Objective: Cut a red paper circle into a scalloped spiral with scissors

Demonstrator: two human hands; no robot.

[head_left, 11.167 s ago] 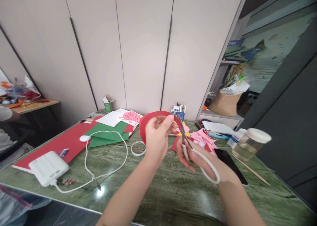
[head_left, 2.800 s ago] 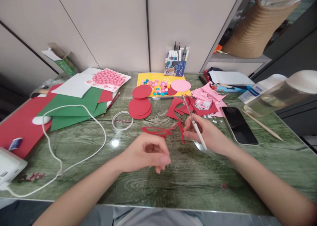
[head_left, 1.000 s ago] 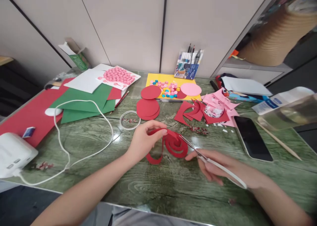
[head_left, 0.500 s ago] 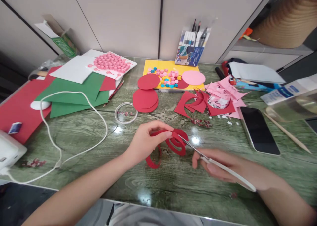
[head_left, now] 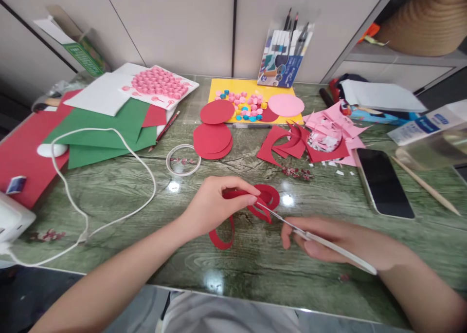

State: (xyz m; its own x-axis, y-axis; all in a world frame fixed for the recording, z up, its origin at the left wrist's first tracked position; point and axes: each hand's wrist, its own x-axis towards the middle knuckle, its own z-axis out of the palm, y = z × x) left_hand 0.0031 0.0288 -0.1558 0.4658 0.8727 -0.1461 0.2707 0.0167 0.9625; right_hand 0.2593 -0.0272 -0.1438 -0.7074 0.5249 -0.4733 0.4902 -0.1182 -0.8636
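**Red paper strip point(head_left: 268, 189) pinched left, scissors point(head_left: 307, 235) gripped right**

One strip, flat paper curling into loops, on my side of the yellow sheet point(head_left: 237, 85). Left hand point(head_left: 213, 204) closed, thumb and fingertips pinching it. Right hand point(head_left: 328, 240) wrapped round one pair of white-handled scissors, metal blades at the strip; cannot tell whether they bite.

Yellow sheet's front left: stacked red discs point(head_left: 212, 139), at least two, smooth; one single red disc point(head_left: 217, 112) overlapping the sheet. On its right part, one pink disc point(head_left: 286, 105); between, small round pieces point(head_left: 239, 99), pink, blue, yellow, too crowded to count. Back right corner: one pen pack point(head_left: 282, 55), "24" legible, three points sticking up.

Front right of the sheet: red offcuts point(head_left: 268, 145) with curved edges. Right: jagged pink scraps point(head_left: 348, 116). Farther right: one phone point(head_left: 386, 183), one tapered wooden stick point(head_left: 427, 186), a box point(head_left: 430, 121) with blue label too blurred to read.

Front left of the sheet: one thin white ring point(head_left: 183, 174). Left: one pencil point(head_left: 165, 131), at least two green sheets point(head_left: 127, 121), one white card point(head_left: 158, 84) crowded with pink dots.
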